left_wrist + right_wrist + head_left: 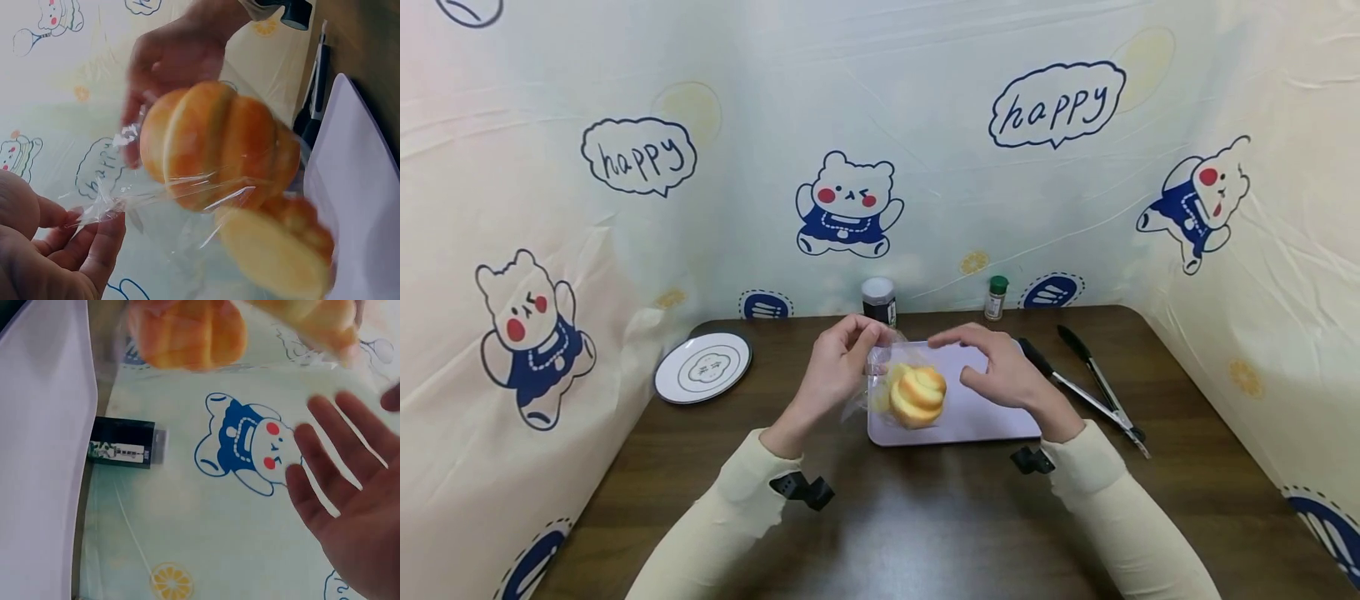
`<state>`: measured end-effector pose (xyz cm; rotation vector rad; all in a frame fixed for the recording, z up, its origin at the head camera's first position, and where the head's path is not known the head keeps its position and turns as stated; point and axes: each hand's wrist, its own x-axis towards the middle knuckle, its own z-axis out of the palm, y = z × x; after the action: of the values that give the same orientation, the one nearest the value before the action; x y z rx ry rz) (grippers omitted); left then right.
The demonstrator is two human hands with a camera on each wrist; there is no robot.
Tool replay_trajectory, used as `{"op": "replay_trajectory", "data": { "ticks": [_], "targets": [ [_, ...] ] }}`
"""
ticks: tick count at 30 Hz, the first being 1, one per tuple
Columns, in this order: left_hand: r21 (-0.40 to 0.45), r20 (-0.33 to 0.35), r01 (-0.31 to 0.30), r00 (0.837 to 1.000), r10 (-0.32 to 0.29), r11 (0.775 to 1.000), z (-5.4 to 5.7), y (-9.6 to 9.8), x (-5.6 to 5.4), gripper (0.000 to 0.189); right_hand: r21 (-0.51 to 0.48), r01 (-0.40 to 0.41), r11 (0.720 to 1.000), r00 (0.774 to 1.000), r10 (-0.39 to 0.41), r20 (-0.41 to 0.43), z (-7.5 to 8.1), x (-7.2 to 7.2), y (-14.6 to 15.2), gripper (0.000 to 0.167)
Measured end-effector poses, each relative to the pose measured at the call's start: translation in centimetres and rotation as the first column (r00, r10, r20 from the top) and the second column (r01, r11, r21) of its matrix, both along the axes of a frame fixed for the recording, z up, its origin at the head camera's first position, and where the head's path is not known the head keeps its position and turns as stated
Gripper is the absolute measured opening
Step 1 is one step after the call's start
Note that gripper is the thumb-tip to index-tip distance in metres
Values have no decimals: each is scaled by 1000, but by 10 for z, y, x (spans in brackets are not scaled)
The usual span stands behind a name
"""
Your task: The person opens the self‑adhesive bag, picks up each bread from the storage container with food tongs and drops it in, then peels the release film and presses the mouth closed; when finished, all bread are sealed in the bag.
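Note:
My left hand pinches the gathered top of a clear plastic bag. Inside the bag hang bread rolls: a golden ridged roll and, below it, another roll with a pale flat side. In the head view the nearer roll appears over the left part of a pale lilac cutting board. To the right of the bag is my right hand, its fingers spread and holding nothing. The right wrist view shows the same hand apart from the bag.
Black-tipped metal tongs lie right of the board. A white plate sits at the table's left. Behind the board stand a dark jar with a pale lid and a green-capped shaker. Printed cloth surrounds the table.

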<state>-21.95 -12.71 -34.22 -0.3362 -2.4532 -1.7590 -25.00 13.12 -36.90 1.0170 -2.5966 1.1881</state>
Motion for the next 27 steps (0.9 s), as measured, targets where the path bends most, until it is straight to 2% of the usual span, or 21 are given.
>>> {"op": "replay_trajectory", "data": {
  "ticks": [5, 7, 9, 12, 15, 18, 22, 25, 27],
  "targets": [
    [85, 31, 14, 999, -17, 996, 2, 1, 1, 26, 75, -35, 997, 999, 32, 44, -6, -3, -1, 27],
    [78, 28, 22, 999, -25, 997, 2, 1, 1, 26, 64, -50, 997, 998, 47, 52, -7, -3, -4, 24],
    [41, 21, 29, 999, -30, 999, 2, 0, 0, 27, 44, -54, 998, 997, 52, 62, -7, -4, -5, 20],
    [-94, -24, 26, 999, -29, 995, 1, -4, -2, 27, 5, -25, 1000, 997, 24, 73, -6, -5, -6, 21],
    [-256, -63, 8, 998, -25, 967, 0, -10, -5, 25, -55, 34, 998, 995, -29, 99, -2, -5, -5, 22],
    [-369, -35, 41, 998, -58, 928, -3, -15, -6, 21, -107, 92, 990, 988, -77, 135, 2, -5, -4, 21],
    [-410, 49, 126, 992, -116, 903, -6, -16, -6, 16, -134, 124, 983, 980, -101, 169, 7, -4, -5, 23],
    [-404, 46, 161, 987, -156, 901, -7, -17, -5, 20, -170, 137, 976, 976, -104, 192, 11, -2, -5, 24],
    [-403, 23, 196, 979, -204, 894, -8, -19, -5, 27, -212, 136, 968, 973, -91, 210, 14, -1, -5, 25]
  ]
}}
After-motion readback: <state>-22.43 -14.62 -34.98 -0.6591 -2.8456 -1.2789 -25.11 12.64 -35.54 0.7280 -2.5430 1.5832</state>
